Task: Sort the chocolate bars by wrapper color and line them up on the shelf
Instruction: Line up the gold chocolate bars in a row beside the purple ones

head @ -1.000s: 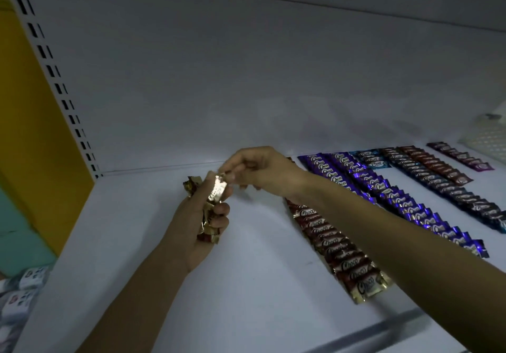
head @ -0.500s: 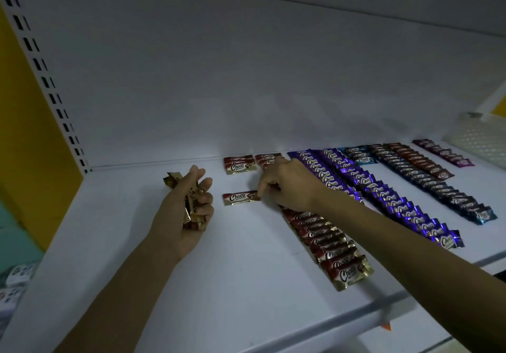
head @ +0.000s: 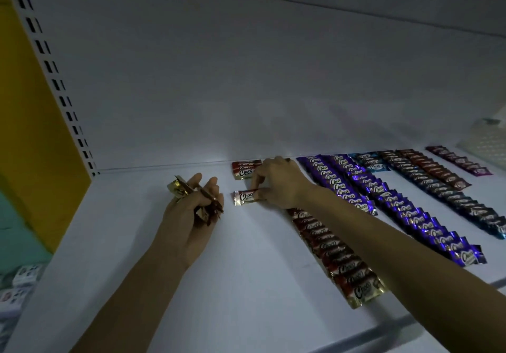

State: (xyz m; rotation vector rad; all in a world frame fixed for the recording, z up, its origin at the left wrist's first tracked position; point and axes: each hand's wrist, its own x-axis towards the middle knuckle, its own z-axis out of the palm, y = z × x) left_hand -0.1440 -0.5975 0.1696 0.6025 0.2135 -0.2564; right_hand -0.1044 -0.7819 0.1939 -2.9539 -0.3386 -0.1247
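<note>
Several rows of foil-wrapped chocolate bars cross the white metal shelf (head: 191, 298). The dim far rows are hard to tell by colour, the right forearm hides the top of the red-and-gold row (head: 336, 254), and a pale perforated basket (head: 487, 144) is cut off at the right edge, its contents hidden. The left hand (head: 186, 215) grips a bunch of gold-edged red bars (head: 204, 206), while the right hand (head: 279, 182) pinches a single red bar (head: 245, 197) lying flat just in front of a short red stack (head: 243, 170) by the back wall.
</note>
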